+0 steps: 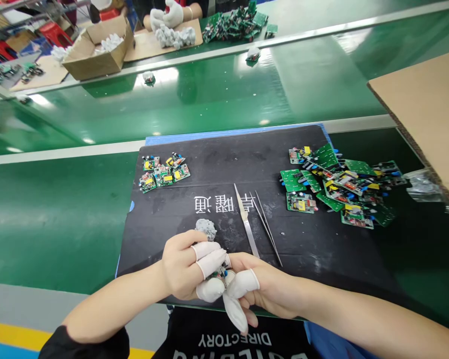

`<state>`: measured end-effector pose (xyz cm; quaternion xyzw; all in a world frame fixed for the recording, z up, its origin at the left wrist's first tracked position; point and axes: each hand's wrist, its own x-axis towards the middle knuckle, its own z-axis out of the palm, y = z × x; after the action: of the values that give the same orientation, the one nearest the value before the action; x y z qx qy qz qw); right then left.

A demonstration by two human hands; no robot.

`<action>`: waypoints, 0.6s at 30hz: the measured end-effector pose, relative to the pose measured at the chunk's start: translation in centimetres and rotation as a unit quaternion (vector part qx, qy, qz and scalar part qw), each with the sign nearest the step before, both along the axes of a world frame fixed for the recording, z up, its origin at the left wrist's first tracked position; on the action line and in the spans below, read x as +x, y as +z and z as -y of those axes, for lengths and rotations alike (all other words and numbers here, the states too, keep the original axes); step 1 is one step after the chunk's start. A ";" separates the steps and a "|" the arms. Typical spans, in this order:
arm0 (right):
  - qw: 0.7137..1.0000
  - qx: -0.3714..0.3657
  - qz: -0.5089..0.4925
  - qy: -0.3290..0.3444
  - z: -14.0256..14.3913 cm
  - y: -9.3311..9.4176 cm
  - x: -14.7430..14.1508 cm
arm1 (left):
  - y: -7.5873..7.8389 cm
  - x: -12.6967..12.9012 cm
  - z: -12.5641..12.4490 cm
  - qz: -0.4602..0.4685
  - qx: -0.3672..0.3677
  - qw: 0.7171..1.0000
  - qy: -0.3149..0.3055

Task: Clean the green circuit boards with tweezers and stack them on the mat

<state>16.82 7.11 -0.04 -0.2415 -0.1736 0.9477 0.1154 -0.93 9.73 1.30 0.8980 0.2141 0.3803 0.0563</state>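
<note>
Both hands meet at the near edge of a black mat (pixel 247 164), wearing white finger cots. My left hand (pixel 187 264) and my right hand (pixel 262 289) together hold a small circuit board (pixel 221 273), mostly hidden between the fingers. A grey lump of putty (pixel 206 228) lies just beyond my left hand. Metal tweezers (pixel 264 224) and a flat metal blade (pixel 246 219) lie on the mat past my right hand.
A small group of circuit boards (pixel 163 173) sits at the mat's left, a large pile of boards (pixel 336 184) at its right. A cardboard sheet (pixel 430 109) overhangs at right. Beyond the green conveyor (pixel 209 94), another person's gloved hands (pixel 166 17) work near a cardboard box (pixel 97 47).
</note>
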 end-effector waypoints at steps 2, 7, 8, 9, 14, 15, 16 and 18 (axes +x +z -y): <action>1.000 0.015 0.007 -0.017 -0.3 0.2 0.3 | -0.2 0.2 -0.3 0.015 -0.015 1.000 -0.004; 0.994 0.080 0.038 -0.065 -1.5 0.8 1.4 | -1.1 0.7 -0.6 0.079 -0.094 0.992 -0.001; 0.992 0.099 0.045 -0.069 -1.8 1.0 1.7 | -1.2 0.7 -0.5 0.095 -0.127 0.987 0.006; 0.988 0.123 0.054 -0.076 -2.1 1.2 2.1 | -1.3 0.6 -0.4 0.114 -0.167 0.979 0.013; 0.859 0.382 0.282 -0.189 -4.2 1.6 4.2 | -1.5 0.0 -0.3 0.210 -0.288 0.928 0.109; 0.780 0.458 0.379 -0.196 -4.7 1.5 4.7 | -1.5 -0.1 -0.3 0.216 -0.285 0.924 0.133; 0.685 0.520 0.473 -0.189 -5.1 1.4 5.0 | -1.5 -0.1 -0.3 0.216 -0.282 0.922 0.156; 0.520 0.584 0.608 -0.137 -5.7 1.1 5.4 | -1.4 -0.2 -0.5 0.197 -0.273 0.922 0.190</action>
<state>22.21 12.83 1.02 -0.6580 -0.6811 0.2286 0.2254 -1.13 10.27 -0.15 0.6973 0.4610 0.4796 0.2666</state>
